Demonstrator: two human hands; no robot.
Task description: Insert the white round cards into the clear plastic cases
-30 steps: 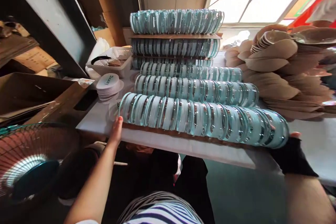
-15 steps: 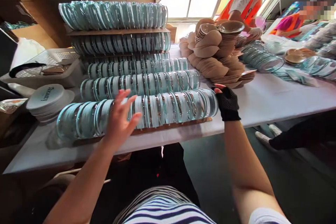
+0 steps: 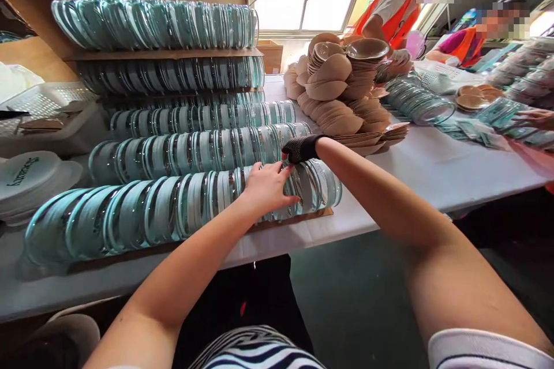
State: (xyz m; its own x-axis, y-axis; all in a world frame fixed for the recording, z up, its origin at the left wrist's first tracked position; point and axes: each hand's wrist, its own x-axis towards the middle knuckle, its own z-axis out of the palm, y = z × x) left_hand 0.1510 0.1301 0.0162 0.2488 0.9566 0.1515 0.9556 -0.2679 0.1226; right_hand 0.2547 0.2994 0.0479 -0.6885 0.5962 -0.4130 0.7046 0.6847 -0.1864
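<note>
A long front row of round glass discs [image 3: 167, 210] stands on edge on a brown strip. My bare left hand [image 3: 269, 187] lies over the right part of this row, thumb and fingers apart, touching the rims. Just beyond it, my right hand [image 3: 302, 149], in a black fingerless glove, reaches across from the right. Its fingers curl down onto the top rims of discs in the same row; the fingertips are partly hidden. Behind runs a second row of glass discs [image 3: 194, 150], close to my right hand.
More disc rows rise at the back, one on a cardboard layer [image 3: 168, 55]. Brown paper pads [image 3: 333, 115] are heaped behind right. A white basket [image 3: 82, 124] and frosted lettered discs [image 3: 34, 176] stand left. Co-workers in orange vests [image 3: 392, 8] work across the white table [image 3: 415, 167].
My right hand has moved left from the row's right end to its upper rims. My left hand has moved right, down onto the discs beside it. The view has shifted right.
</note>
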